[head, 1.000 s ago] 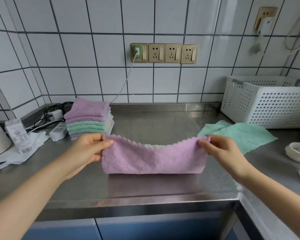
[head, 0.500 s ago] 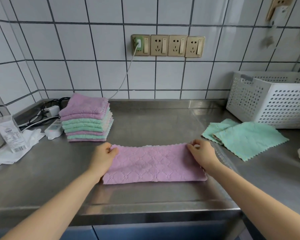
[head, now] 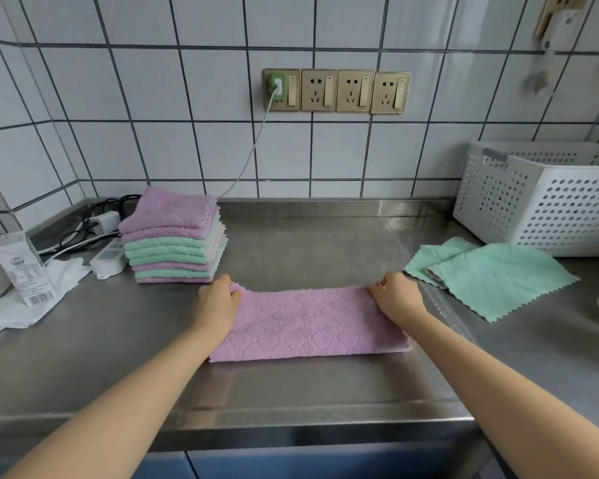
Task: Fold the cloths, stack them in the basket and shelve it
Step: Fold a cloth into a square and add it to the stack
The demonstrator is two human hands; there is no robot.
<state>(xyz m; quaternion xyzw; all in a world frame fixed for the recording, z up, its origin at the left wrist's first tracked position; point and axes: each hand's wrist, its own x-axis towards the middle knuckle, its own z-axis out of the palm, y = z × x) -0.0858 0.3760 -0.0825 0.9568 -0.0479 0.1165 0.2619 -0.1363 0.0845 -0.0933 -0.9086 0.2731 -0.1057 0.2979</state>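
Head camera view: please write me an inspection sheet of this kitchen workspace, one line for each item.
Surface: stainless steel counter, bare in front.
Job's things: purple quilted cloth lying folded in a strip; stack of folded purple and green cloths at back left; flat green cloths at right; white perforated plastic basket behind them.
Clutter: small white carton; crumpled white plastic bag.
Hands: left hand and right hand pinch the strip's far corners, fingers curled.
Cables: white power strip with black cords; white cable to wall socket.
Surroundings: white tiled wall.
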